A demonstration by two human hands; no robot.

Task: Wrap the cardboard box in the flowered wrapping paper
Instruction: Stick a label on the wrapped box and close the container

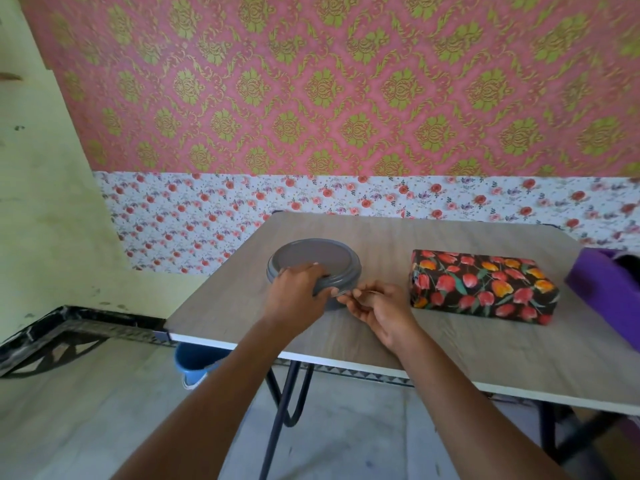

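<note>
Box: the box (481, 285) lies flat toward the surface's (381, 233) right edge, covered in flowered wrapping paper (450, 282), apart from both hands.
Left hand: the left hand (294, 294) has its fingers curled over the near rim of the grey round container (313, 258).
Right hand: the right hand (377, 306), just beside it, is curled and pinches a thin pale strip (346, 292) too blurred to name.

Both forearms (221, 393) were bare from the lower frame edge to the wrists; the left hand (294, 296) and right hand (379, 311) were bare too, with short fingernails

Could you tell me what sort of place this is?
Probably a room in a home: pink-and-gold patterned wallpaper, a wood-look table on thin metal legs, and a blue bucket on the floor beneath it.
</note>
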